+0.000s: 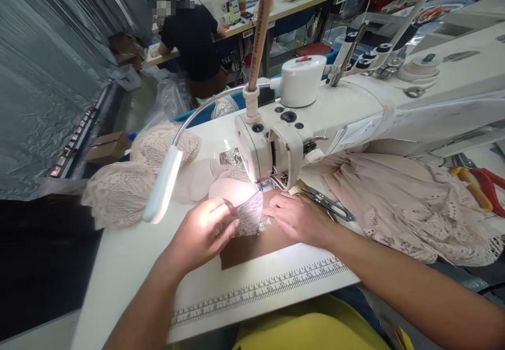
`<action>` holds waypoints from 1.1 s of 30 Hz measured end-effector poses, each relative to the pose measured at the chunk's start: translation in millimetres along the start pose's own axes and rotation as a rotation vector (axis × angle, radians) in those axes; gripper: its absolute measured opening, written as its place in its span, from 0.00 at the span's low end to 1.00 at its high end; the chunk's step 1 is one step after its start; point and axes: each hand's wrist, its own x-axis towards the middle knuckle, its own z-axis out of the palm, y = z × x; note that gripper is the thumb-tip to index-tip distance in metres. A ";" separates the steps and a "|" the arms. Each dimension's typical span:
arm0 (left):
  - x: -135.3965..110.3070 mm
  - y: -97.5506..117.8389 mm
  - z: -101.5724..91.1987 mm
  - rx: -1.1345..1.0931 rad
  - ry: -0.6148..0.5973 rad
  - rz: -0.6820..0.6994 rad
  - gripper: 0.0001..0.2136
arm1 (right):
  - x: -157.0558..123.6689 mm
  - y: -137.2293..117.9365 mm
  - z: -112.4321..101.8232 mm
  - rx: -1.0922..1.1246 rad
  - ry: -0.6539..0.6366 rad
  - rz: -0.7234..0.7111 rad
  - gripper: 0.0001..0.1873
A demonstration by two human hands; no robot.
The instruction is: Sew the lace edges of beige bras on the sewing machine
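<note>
A pale lace piece (251, 214) lies under the needle area of a white sewing machine (254, 153), lit by a lamp. My left hand (205, 229) pinches its left edge between thumb and fingers. On the other side, my right hand (295, 216) has its fingers bent and pressed together at the lace's right edge, close below the presser foot (263, 186). A smooth beige cup (231, 189) joins the lace behind my left fingers. Brown sheet (246, 250) covers the tabletop under both hands. Thread snips (329, 203) lie just beyond my right hand.
Lace cups (118, 195) are heaped at the left, beside the lamp (162, 184). Gathered beige lace fabric (379, 197) and red-handled scissors (489, 184) lie at the right. A printed ruler (272, 289) runs along the front edge. A person in black (189, 45) sits beyond.
</note>
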 end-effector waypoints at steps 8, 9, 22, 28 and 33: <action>-13.3 -13.3 38.9 -0.174 -0.037 -0.100 0.08 | 1.9 -4.9 -3.0 0.024 -0.131 -0.115 0.13; -13.5 -16.2 39.9 -0.247 -0.037 -0.101 0.09 | 2.4 -4.9 -2.7 0.020 -0.128 -0.116 0.13; -20.0 -18.0 29.6 -0.126 -0.219 -0.014 0.12 | 0.9 -2.1 0.5 -0.009 -0.071 -0.085 0.16; -22.5 -4.4 8.7 -0.144 -0.440 0.019 0.13 | 2.8 -2.3 3.3 -0.069 -0.085 0.068 0.16; -1.2 -2.7 0.5 -0.112 -0.227 0.086 0.12 | 5.6 -3.0 5.3 -0.109 -0.096 0.136 0.21</action>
